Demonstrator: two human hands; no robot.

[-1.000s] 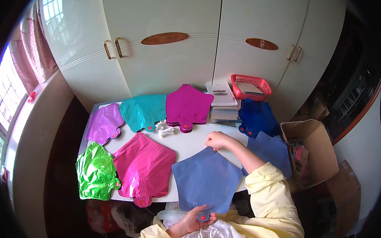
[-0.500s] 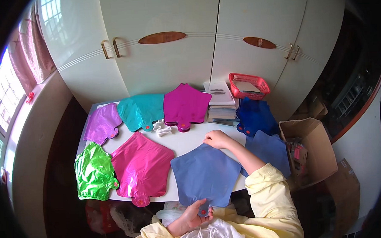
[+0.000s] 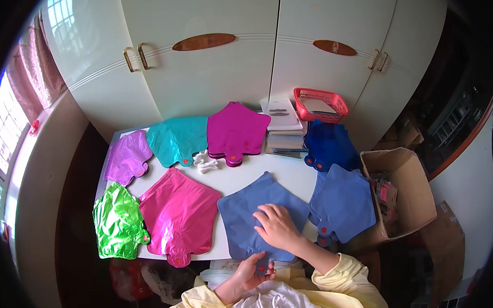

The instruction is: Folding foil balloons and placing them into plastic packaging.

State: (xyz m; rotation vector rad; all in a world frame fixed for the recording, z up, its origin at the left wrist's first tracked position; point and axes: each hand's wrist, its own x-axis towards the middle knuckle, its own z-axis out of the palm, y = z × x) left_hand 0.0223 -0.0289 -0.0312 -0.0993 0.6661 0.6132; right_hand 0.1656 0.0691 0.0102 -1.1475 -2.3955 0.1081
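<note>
A flat, matt blue, star-shaped foil balloon (image 3: 243,214) lies spread at the table's front edge, its tab with a red dot hanging toward me. My left hand (image 3: 245,273) grips that tab between thumb and fingers. Fingers apart, my right hand (image 3: 277,227) rests on the middle of the balloon's surface. Several more blue foil balloons (image 3: 345,205) are piled just to the right, tabs toward me. On the left side a pink foil balloon (image 3: 180,214) lies beside the held one.
Shiny green (image 3: 119,223), purple (image 3: 128,156), teal (image 3: 180,139), magenta (image 3: 237,128) and dark blue foil balloons (image 3: 331,145) surround the white table (image 3: 242,176). White clips (image 3: 205,162) lie mid-table. Books (image 3: 285,141), a red basket (image 3: 338,116) and a cardboard box (image 3: 407,191) stand right.
My right hand has moved from the blue balloon's far edge back toward me onto its middle, its fingers now spread. The left hand stays at the tab.
</note>
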